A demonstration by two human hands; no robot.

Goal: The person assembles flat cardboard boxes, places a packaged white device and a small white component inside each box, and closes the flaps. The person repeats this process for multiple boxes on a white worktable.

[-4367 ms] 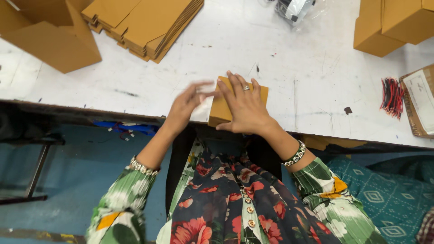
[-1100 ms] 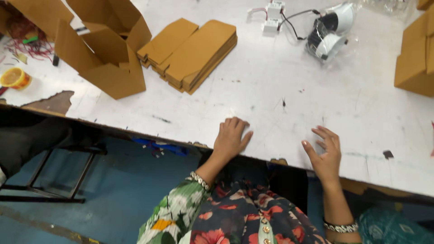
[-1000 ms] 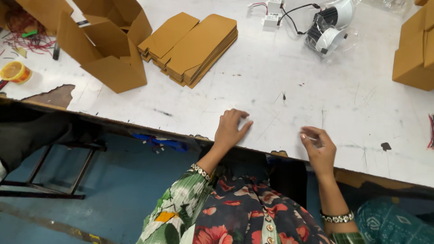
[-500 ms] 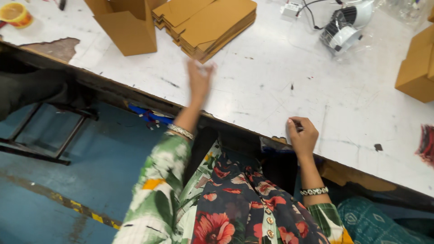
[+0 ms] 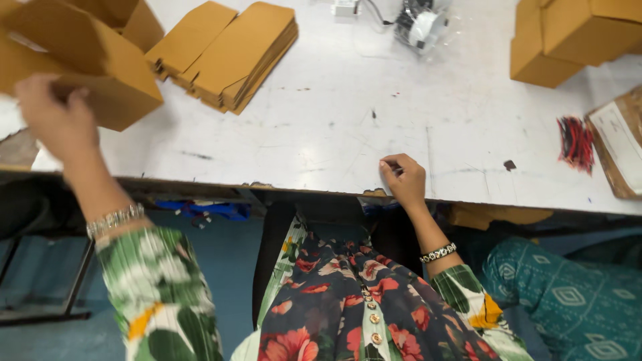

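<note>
My left hand [image 5: 53, 117] is raised at the far left, against the front of an open brown cardboard box [image 5: 114, 73]. It is blurred and its fingers curl at the box wall; whether it grips the wall is unclear. My right hand [image 5: 404, 179] rests as a closed fist on the near edge of the white table [image 5: 348, 127]. What, if anything, sits between its fingers is too small to tell. A stack of flat brown cardboard blanks [image 5: 231, 50] lies to the right of the open box.
Closed brown boxes [image 5: 568, 37] stand at the back right. A bundle of red and black wires [image 5: 574, 140] lies beside an open carton [image 5: 618, 144] at the right edge. A small white device with a cable [image 5: 420, 23] sits at the back.
My left hand has swung from the table's near edge up and left to the open box. My right hand has closed into a fist and stayed at the near edge.
</note>
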